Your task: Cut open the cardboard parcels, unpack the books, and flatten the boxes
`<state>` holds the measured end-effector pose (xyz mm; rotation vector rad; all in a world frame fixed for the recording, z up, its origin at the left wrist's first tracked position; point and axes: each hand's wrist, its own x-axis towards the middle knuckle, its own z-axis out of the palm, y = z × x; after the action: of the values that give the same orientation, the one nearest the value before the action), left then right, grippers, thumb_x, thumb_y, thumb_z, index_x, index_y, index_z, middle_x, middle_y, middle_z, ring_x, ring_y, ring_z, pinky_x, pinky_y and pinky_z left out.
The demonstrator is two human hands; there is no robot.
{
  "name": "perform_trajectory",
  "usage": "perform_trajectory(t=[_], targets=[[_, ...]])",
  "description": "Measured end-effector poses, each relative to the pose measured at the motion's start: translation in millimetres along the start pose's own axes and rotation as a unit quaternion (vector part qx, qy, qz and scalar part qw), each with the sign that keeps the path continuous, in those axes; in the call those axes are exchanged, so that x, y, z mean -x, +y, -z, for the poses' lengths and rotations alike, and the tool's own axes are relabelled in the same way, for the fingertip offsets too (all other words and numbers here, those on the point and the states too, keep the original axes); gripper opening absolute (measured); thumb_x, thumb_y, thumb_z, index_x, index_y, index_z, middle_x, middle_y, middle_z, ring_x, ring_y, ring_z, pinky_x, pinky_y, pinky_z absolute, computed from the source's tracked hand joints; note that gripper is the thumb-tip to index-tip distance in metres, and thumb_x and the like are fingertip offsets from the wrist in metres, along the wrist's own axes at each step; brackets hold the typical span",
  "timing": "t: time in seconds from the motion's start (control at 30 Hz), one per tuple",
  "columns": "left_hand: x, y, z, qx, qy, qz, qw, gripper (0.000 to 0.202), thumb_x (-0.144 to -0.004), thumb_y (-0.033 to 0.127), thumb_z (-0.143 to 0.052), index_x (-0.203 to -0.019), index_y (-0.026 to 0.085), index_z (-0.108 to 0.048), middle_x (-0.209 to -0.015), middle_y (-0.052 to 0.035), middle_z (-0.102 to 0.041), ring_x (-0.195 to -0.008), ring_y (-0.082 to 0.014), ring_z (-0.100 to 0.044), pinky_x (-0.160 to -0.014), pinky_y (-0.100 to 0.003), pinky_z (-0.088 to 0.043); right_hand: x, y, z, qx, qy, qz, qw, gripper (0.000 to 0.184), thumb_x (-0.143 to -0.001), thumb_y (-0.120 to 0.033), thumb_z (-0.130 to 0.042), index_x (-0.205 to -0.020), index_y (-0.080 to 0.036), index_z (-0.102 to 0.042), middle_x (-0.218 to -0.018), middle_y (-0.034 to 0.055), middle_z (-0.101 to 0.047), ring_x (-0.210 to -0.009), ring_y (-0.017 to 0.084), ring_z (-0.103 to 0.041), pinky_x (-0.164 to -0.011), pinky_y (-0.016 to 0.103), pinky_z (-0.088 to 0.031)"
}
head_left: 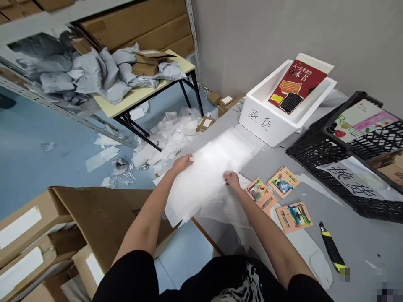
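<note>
A stack of thin white foam sheets (pixel 208 172) lies on the left part of the grey table (pixel 355 235). My left hand (pixel 181 162) rests on the stack's far left edge, fingers curled over it. My right hand (pixel 232 180) pinches the top sheet near its right edge. Several small colourful cards (pixel 281 183) lie on the table just right of my right hand.
A white foam box (pixel 267 121) holding a red book (pixel 297 86) stands at the back. A black plastic crate (pixel 317 155) with books sits at right. A black-and-yellow utility knife (pixel 332 251) lies near the front. Open cardboard boxes (pixel 94 218) stand left on the blue floor.
</note>
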<state>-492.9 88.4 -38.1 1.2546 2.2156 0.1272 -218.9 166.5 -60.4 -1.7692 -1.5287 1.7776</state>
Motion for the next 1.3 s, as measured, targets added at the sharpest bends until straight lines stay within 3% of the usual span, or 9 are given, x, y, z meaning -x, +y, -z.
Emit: perform_trajectory(t=[0.2, 0.3, 0.4, 0.5, 0.63, 0.8, 0.97, 1.1, 1.3], targets=[[-9, 11, -21.6, -0.075, 0.033, -0.019, 0.996, 0.040, -0.084, 0.025, -0.047, -0.123, 0.020, -0.051, -0.102, -0.0097, -0.064, -0.105, -0.0254, -0.058, -0.090, -0.033, -0.042, 40, 30, 33, 0.125, 0.109, 0.129, 0.978, 0.032, -0.076, -0.021, -0.051, -0.107, -0.020, -0.058, -0.109, 0.0089, -0.058, -0.109, 0.025, -0.050, -0.095, 0.040, -0.039], [-9, 16, -20.8, -0.102, 0.049, -0.033, 0.993, 0.044, -0.085, 0.020, -0.042, -0.128, 0.016, -0.048, -0.105, -0.0140, -0.063, -0.110, -0.0289, -0.054, -0.094, -0.039, -0.040, 81, 72, 47, 0.283, 0.151, 0.236, 0.917, 0.044, -0.080, -0.024, -0.051, -0.123, -0.016, -0.050, -0.123, 0.0164, -0.050, -0.120, 0.031, -0.042, -0.099, 0.046, -0.036], [-4, 32, -20.8, -0.122, 0.092, -0.056, 0.987, 0.053, -0.083, 0.017, -0.041, -0.136, 0.011, -0.038, -0.125, -0.0196, -0.054, -0.123, -0.0336, -0.043, -0.101, -0.047, -0.033, 109, 115, 51, 0.373, 0.208, 0.225, 0.876, 0.058, -0.079, -0.023, -0.054, -0.133, -0.011, -0.041, -0.137, 0.0222, -0.037, -0.128, 0.035, -0.033, -0.103, 0.052, -0.030], [14, 71, -37.7, -0.126, 0.142, -0.138, 0.972, 0.056, -0.083, 0.012, -0.039, -0.139, 0.009, -0.035, -0.135, -0.0212, -0.046, -0.126, -0.0337, -0.039, -0.103, -0.048, -0.028, 119, 140, 53, 0.404, 0.217, 0.195, 0.867, 0.061, -0.079, -0.020, -0.052, -0.137, -0.009, -0.036, -0.143, 0.0234, -0.031, -0.132, 0.036, -0.029, -0.104, 0.054, -0.028], [50, 143, -85.7, -0.113, -0.005, -0.323, 0.939, 0.041, -0.083, 0.010, -0.044, -0.122, 0.017, -0.052, -0.126, -0.0151, -0.055, -0.123, -0.0272, -0.044, -0.107, -0.041, -0.024, 116, 147, 58, 0.413, 0.199, 0.167, 0.873, 0.061, -0.080, -0.017, -0.048, -0.138, -0.006, -0.036, -0.145, 0.0258, -0.030, -0.133, 0.035, -0.029, -0.104, 0.053, -0.027], [58, 202, -121.5, -0.160, -0.068, -0.324, 0.930, 0.035, -0.076, 0.018, -0.063, -0.110, 0.015, -0.059, -0.119, -0.0198, -0.059, -0.121, -0.0311, -0.045, -0.104, -0.042, -0.025, 110, 139, 68, 0.430, 0.214, 0.169, 0.861, 0.060, -0.080, -0.017, -0.047, -0.138, -0.005, -0.038, -0.147, 0.0255, -0.031, -0.137, 0.033, -0.025, -0.108, 0.052, -0.021], [49, 222, -111.5, -0.198, -0.122, -0.281, 0.931, 0.016, -0.081, 0.020, -0.057, -0.094, 0.015, -0.064, -0.097, -0.0160, -0.068, -0.105, -0.0285, -0.059, -0.095, -0.042, -0.036, 104, 133, 72, 0.470, 0.194, 0.165, 0.845, 0.068, -0.075, -0.015, -0.050, -0.141, -0.011, -0.036, -0.150, 0.0216, -0.030, -0.138, 0.034, -0.024, -0.109, 0.055, -0.016], [66, 241, -92.5, -0.214, -0.160, -0.285, 0.921, 0.021, -0.087, 0.020, -0.045, -0.090, 0.015, -0.065, -0.096, -0.0134, -0.069, -0.094, -0.0250, -0.064, -0.079, -0.035, -0.045, 106, 132, 76, 0.477, 0.201, 0.158, 0.841, 0.067, -0.074, -0.015, -0.051, -0.139, -0.009, -0.040, -0.148, 0.0225, -0.034, -0.136, 0.035, -0.027, -0.108, 0.055, -0.021], [109, 259, -23.7, -0.195, -0.156, -0.317, 0.915, 0.022, -0.089, 0.027, -0.044, -0.091, 0.016, -0.064, -0.090, -0.0107, -0.070, -0.090, -0.0228, -0.065, -0.073, -0.029, -0.046, 118, 132, 103, 0.448, 0.193, 0.138, 0.862, 0.061, -0.074, -0.010, -0.049, -0.135, -0.008, -0.046, -0.145, 0.0239, -0.038, -0.134, 0.035, -0.032, -0.106, 0.050, -0.026]])
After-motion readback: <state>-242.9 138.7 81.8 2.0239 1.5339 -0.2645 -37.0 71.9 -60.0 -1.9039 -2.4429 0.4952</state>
